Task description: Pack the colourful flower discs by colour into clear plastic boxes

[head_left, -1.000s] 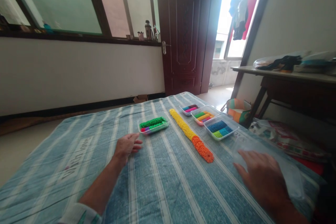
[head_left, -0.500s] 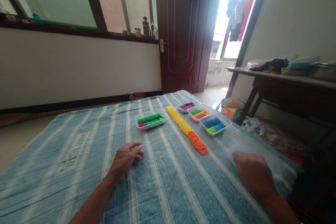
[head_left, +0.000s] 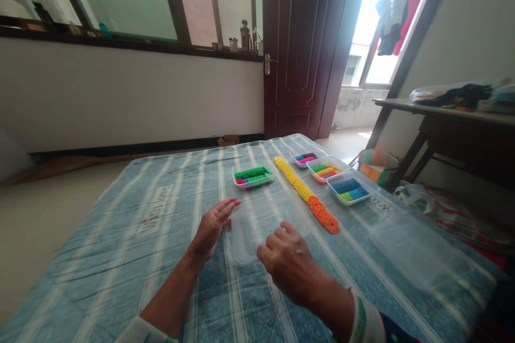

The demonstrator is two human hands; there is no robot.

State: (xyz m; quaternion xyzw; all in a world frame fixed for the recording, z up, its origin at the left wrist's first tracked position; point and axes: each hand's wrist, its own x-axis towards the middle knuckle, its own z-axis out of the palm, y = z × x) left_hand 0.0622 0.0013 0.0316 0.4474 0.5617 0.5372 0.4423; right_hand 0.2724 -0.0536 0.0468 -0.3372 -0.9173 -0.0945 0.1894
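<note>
A clear plastic lid (head_left: 251,228) is between my hands, just over the striped cloth. My right hand (head_left: 289,260) has its fingers curled on the lid's near right side. At the left edge my left hand (head_left: 213,228) has its fingers stretched out, touching or almost touching the lid. Beyond it sits a clear box (head_left: 254,184) with green rows of discs and a few red and purple ones. A long strip of overlapping notched discs, yellow (head_left: 293,179) and then orange (head_left: 323,215), lies to the right of that box.
Three more clear boxes with coloured discs stand at the far right: one blue and lime (head_left: 350,198), one mixed (head_left: 328,171), one pink and blue (head_left: 306,159). Another clear sheet-like lid (head_left: 420,249) lies right. The striped bed cover (head_left: 120,257) ends near a desk (head_left: 446,110).
My right hand has moved left from the right side, bringing a clear lid in front of my left hand. The view has turned left a little. Another clear lid stays on the right.
</note>
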